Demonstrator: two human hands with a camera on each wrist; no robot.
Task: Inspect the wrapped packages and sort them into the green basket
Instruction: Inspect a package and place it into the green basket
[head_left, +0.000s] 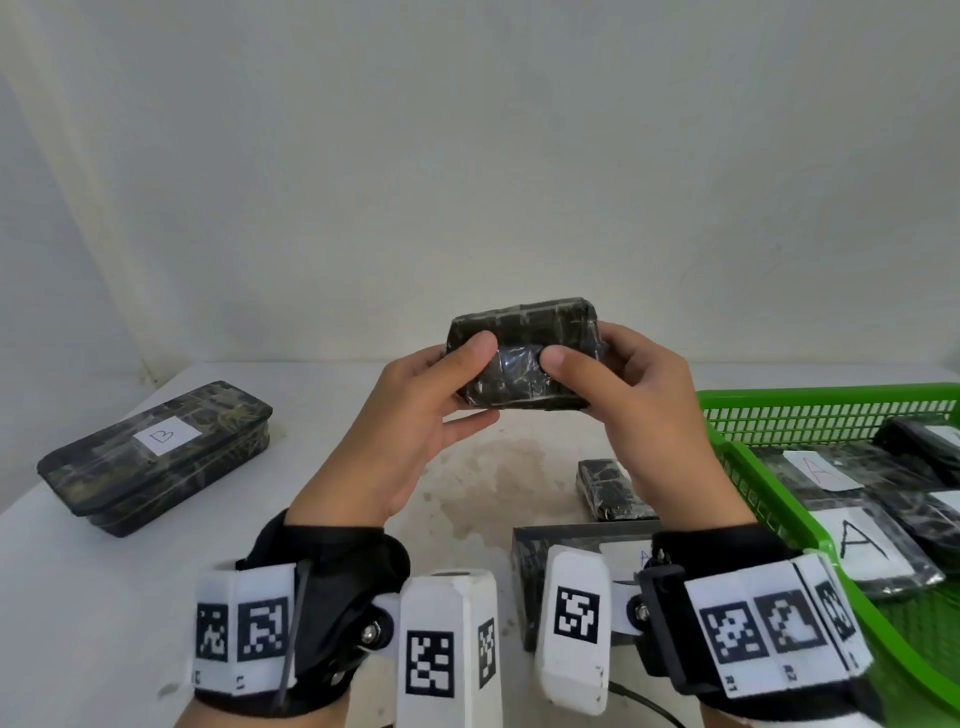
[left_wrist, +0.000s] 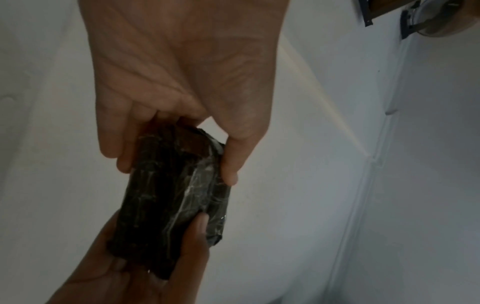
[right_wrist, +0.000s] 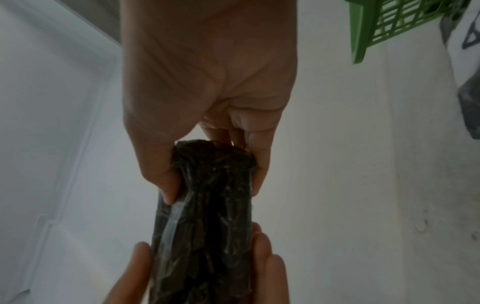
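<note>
Both hands hold a small dark plastic-wrapped package (head_left: 522, 353) in the air above the middle of the white table (head_left: 104, 571). The left hand (head_left: 410, 421) grasps its left end, the right hand (head_left: 644, 415) its right end, thumbs on the near face. The green basket (head_left: 753, 410) sits at the table's right edge.

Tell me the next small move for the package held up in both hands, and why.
Probably turn the held package over: the left hand and right hand grip its ends, and no label shows on the near face, unlike the A-marked packages in the green basket.
</note>
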